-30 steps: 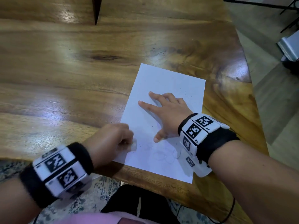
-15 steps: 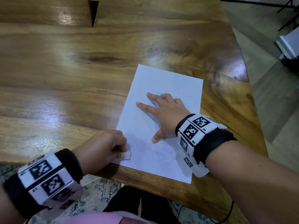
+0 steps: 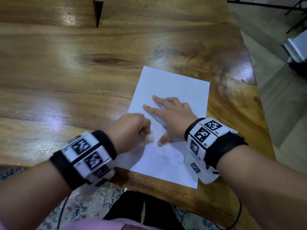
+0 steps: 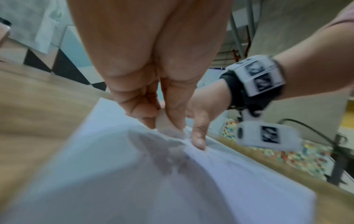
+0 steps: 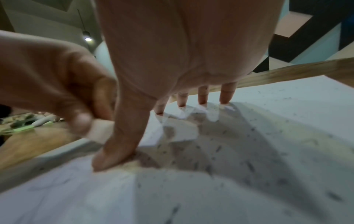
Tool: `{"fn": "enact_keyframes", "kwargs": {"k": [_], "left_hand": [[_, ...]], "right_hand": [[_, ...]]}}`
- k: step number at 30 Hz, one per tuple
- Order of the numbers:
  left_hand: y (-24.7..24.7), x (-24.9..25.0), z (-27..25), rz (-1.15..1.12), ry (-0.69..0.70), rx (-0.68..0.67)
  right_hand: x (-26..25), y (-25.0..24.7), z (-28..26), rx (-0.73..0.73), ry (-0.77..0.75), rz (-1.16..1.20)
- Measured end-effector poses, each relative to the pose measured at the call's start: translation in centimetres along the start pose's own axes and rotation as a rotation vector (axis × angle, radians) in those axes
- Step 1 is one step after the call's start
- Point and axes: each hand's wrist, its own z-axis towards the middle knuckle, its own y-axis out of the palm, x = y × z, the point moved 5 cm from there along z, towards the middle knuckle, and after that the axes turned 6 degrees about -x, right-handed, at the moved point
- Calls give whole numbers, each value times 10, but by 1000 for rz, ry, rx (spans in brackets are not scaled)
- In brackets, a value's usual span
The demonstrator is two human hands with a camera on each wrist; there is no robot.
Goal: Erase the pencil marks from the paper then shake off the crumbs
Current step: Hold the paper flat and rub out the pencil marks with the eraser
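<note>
— What's on that big wooden table (image 3: 83, 72)?

— One sheet of paper (image 3: 174, 83) near the right front edge, its near corner close to the table's lip. The right hand (image 3: 172, 117) lies flat on the middle of it, fingers straight and spread, thumb pressed down, pinning the sheet.

— And the other hand?

— The left hand (image 3: 131, 128) is clenched around a small white eraser (image 3: 150, 137), fingertips pinching it, its end rubbing the sheet's near-left part, just beside the right thumb.

— Much done?

— Partly, I'd say. Faint pencil marks (image 3: 167, 158) remain, loops on the near part of the sheet. Dark crumbs (image 5: 247, 165) are scattered across the sheet under and beyond the flat hand, so plenty has been rubbed already.

— What's left?

— Finishing those near loops, then lifting the sheet and shaking the crumbs off; it is not yet raised.
</note>
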Motion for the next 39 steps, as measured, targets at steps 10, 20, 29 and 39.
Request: {"fn": "enact_keyframes", "kwargs": {"k": [10,20,29,39], "left_hand": [[1,18,36,-20,26,23],[35,14,-17,-18,167,-132],[44,14,-25,-61,148,-159],[32,3,-21,-40,135,-72]], "right_hand": [[23,-6,-2,-69,-97,35],[26,-4,-2,-81,-137,20],[25,-5,-5,-89,-115,44],[27,-4,-5,-82,-129,78]]}}
